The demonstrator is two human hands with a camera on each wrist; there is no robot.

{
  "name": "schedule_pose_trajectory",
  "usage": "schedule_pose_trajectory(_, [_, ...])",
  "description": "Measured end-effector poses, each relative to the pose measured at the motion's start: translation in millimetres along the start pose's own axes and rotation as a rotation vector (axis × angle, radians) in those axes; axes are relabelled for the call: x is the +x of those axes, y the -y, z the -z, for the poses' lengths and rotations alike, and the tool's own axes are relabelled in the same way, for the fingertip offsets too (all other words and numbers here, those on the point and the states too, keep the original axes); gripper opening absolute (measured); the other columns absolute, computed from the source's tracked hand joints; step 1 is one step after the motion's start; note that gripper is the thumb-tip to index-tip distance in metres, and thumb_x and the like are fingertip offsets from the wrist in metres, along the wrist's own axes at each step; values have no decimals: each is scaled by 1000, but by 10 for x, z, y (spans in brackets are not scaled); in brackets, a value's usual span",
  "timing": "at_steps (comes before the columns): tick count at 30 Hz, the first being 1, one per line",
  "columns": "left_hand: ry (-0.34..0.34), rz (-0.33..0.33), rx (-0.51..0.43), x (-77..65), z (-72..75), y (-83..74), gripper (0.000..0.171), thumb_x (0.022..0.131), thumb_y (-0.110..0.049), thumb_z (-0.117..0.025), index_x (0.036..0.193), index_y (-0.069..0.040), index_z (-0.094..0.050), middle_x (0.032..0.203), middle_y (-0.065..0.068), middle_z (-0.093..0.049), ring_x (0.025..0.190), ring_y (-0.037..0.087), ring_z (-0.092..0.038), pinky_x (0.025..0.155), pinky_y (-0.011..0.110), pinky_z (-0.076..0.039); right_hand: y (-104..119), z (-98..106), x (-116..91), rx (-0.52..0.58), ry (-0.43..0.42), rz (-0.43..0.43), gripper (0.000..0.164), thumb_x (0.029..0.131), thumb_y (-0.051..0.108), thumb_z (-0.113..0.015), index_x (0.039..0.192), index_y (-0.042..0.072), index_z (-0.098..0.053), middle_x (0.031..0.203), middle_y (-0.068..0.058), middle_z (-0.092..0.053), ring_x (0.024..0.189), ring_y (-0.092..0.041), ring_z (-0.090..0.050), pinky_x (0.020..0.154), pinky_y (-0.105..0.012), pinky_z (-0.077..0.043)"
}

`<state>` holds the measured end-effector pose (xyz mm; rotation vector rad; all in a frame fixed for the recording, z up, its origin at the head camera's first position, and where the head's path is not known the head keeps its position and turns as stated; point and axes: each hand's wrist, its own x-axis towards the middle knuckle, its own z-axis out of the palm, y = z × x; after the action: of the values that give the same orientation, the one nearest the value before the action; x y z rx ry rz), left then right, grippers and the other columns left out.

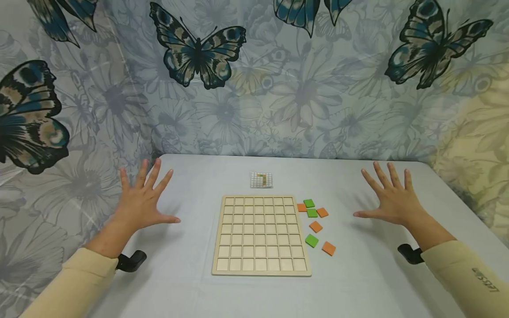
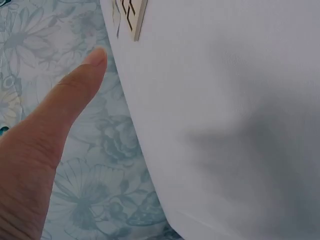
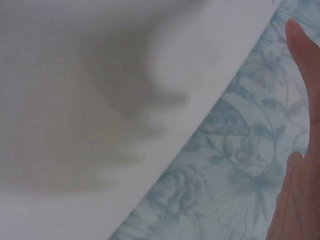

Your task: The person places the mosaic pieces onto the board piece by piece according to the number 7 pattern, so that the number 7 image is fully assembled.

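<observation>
Both hands hover over the white table with fingers spread and nothing in them. My left hand [image 1: 141, 203] is left of a wooden grid board [image 1: 260, 276]; its thumb shows in the left wrist view [image 2: 65, 100]. My right hand [image 1: 393, 201] is on the other side, right of several loose square tiles, with its thumb at the right edge of the right wrist view [image 3: 305, 50]. Orange tiles [image 1: 328, 248] and green tiles [image 1: 312, 240] lie scattered along the board's right edge. The board's square cells hold no tiles. Behind the board lies a small pattern card [image 1: 261, 180] with a printed grid and coloured squares.
A white cloth covers the table [image 1: 179, 291]. Its far edge meets a curtain [image 1: 310, 115] printed with flowers and butterflies, which also hangs along the left and right. Black wrist mounts [image 1: 133, 261] sit below each hand at the cream sleeves.
</observation>
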<state>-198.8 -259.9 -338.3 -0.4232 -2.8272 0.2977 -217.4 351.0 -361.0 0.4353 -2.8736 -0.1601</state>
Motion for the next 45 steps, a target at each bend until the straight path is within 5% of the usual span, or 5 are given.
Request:
schedule_pose_trajectory(11, [13, -82, -137, 50, -21, -182, 115, 62, -75, -64, 149, -11, -24, 157, 14, 8, 143, 35, 16, 106, 68, 13, 397, 29, -65, 214, 197, 8, 122, 63, 76, -62, 152, 17, -3, 155, -21, 9, 138, -52, 7, 104, -72, 6])
schedule_pose_trajectory(20, [204, -207, -525, 164, -98, -535, 92, 68, -43, -79, 142, -6, -39, 153, 19, -21, 141, 43, -12, 111, 63, -3, 731, 60, -179, 476, 264, 71, 101, 65, 45, -80, 143, 1, -34, 151, -30, -15, 134, -56, -12, 103, -71, -13])
schedule_pose_trajectory(34, [368, -218, -1096, 376, -430, -880, 91, 71, -29, -81, 145, -8, -32, 157, 14, -12, 144, 37, -9, 112, 61, -9, 932, 31, -325, 755, 375, 130, 66, 71, 31, -79, 128, 6, -55, 137, -19, -47, 127, -44, -40, 98, -59, -38])
schedule_pose_trajectory(40, [413, -196, -1131, 415, -558, -1004, 92, 69, -28, -82, 145, -7, -33, 156, 13, -13, 144, 35, -9, 115, 56, -11, 903, -91, -311, 801, 356, 178, 47, 76, 30, -76, 116, 9, -63, 118, -6, -60, 106, -20, -56, 85, -28, -47])
schedule_pose_trajectory(45, [457, -113, -1093, 351, -656, -1023, 88, 67, -32, -83, 143, -16, -40, 157, 5, -15, 145, 36, 0, 115, 56, -1, 886, -203, -321, 880, 356, 197, 40, 76, 27, -76, 111, 12, -67, 112, -2, -62, 98, -3, -54, 83, -21, -45])
